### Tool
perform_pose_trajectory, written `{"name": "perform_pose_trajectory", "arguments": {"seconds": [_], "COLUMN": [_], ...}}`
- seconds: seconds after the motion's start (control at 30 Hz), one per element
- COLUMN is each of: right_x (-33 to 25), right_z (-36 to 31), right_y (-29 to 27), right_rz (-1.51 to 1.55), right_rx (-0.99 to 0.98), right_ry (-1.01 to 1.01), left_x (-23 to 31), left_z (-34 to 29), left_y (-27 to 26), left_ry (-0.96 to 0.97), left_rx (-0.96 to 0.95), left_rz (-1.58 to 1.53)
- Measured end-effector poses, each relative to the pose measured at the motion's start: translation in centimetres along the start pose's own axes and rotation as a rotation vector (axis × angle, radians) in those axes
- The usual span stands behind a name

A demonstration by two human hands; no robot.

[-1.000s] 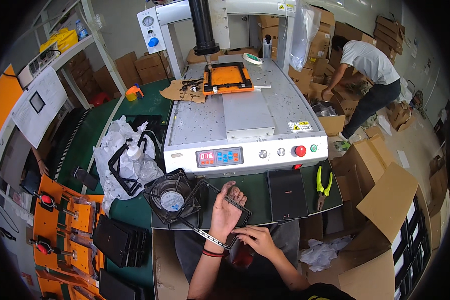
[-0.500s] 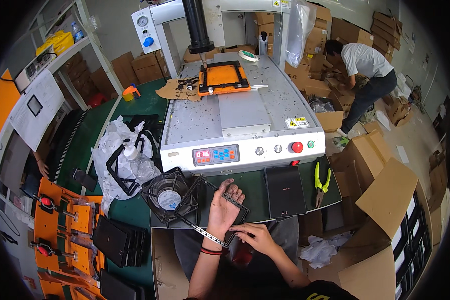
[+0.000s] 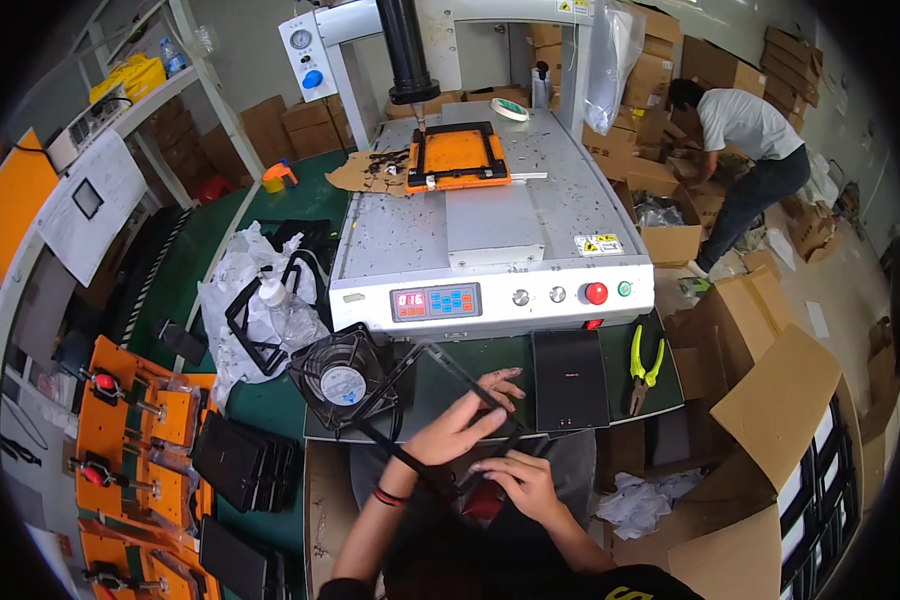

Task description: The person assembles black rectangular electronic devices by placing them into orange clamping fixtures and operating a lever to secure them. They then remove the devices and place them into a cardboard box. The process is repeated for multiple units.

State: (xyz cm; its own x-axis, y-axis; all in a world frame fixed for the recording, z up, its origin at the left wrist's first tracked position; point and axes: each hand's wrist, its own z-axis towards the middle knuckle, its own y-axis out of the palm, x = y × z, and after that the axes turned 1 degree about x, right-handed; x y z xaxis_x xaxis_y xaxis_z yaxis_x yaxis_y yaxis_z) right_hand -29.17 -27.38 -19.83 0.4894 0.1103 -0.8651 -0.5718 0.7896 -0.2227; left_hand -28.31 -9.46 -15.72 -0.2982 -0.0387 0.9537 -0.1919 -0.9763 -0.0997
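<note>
A thin black rectangular frame point(image 3: 455, 365) is tilted between my two hands, over the near edge of the bench. My left hand point(image 3: 455, 430) crosses its opening, and the fingers and thumb close round the right-hand bar. Lower down, my right hand point(image 3: 520, 485) has its fingertips pinched at the near right corner of the same frame. Just left of the frame stands a black round-caged fan point(image 3: 342, 382), partly overlapped by it. Beyond the right hand lies a flat black panel point(image 3: 570, 380), with yellow-green pliers point(image 3: 643, 370) beside it.
A press machine point(image 3: 490, 290) stands ahead, carrying an orange fixture point(image 3: 460, 158). White plastic bags point(image 3: 255, 310) with black frames lie left. Orange clamp fixtures point(image 3: 120, 440) and stacked black panels point(image 3: 240, 460) fill the lower left. Open cardboard boxes point(image 3: 780, 400) stand right; a person point(image 3: 745, 150) bends behind.
My left hand has turned from palm up to closing on the frame's bar. The frame has tilted, its near bar now dark. The whole view has shifted slightly.
</note>
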Motion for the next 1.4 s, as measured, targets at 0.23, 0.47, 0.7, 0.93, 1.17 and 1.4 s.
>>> {"name": "perform_pose_trajectory", "arguments": {"seconds": [0.23, 0.47, 0.7, 0.93, 1.17, 1.4], "right_x": [-1.2, -2.6, -1.8, -0.9, -1.2, -4.4], "right_z": [-3.0, -4.8, -7.6, -9.8, -11.1, -7.4], "right_y": [-3.6, -8.4, -9.7, -8.3, -6.5, -9.0], "right_rz": [0.123, -0.066, 0.058, 0.032, 0.043, -0.016], "right_rx": [0.447, 0.69, 0.809, 0.741, 0.718, 0.768], "right_ry": [-0.005, -0.036, 0.147, 0.229, 0.304, 0.082], "left_x": [9.2, 6.1, 4.0, 3.5, 3.5, 13.3], "left_z": [6.7, 20.1, 25.2, 28.0, 31.3, 28.7], "left_y": [-7.0, -24.3, -22.3, -19.5, -19.0, -15.6], "left_ry": [0.05, -0.213, -0.456, -0.656, -0.935, -0.859], "left_rx": [0.263, 0.624, 0.585, 0.466, 0.551, 0.256], "left_rz": [0.882, 1.047, 1.052, 1.295, 1.163, 0.85]}}
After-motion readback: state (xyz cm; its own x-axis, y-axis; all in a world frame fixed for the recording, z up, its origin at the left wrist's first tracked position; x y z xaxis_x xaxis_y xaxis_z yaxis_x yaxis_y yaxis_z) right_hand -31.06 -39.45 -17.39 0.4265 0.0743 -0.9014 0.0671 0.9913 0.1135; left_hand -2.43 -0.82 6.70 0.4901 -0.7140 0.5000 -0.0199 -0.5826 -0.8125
